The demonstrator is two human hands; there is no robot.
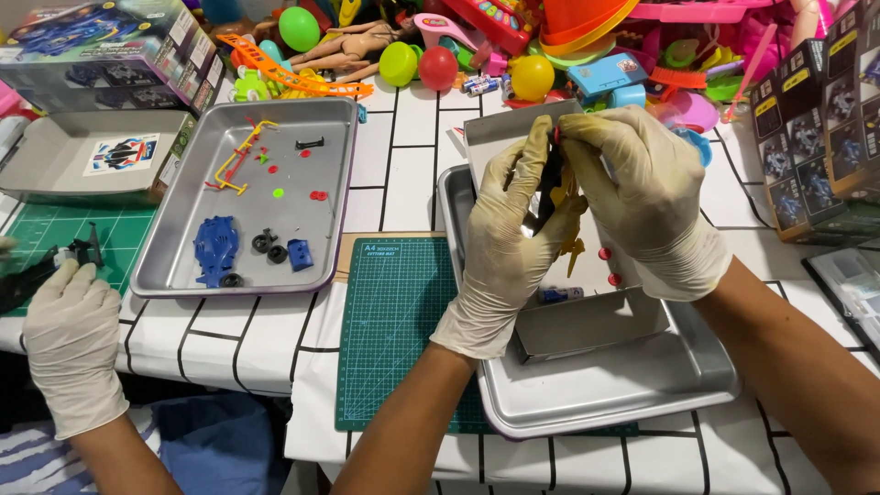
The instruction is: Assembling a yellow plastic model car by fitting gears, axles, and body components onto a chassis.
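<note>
While my left hand (502, 240) is gripping the black toy car part (548, 188) tightly, my right hand (642, 197) is pinching it too; I think I'm snapping pieces together, so careful pressing comes next.

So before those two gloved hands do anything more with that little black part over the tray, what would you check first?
1. Both hands on the part: left hand and right hand pinch the black part between them. Ok.
2. Gloves whole: no tears visible. Ok.
3. Catch surface below: the metal tray with its open grey box lies under the hands. Ok.
4. Loose bits contained: small red pieces rest inside the box. Ok.
5. How the yellow piece joins the black part: hidden by fingers. Cannot tell.
6. Neighbour clear: another person's gloved hand works far off at the left edge. Ok.
</note>
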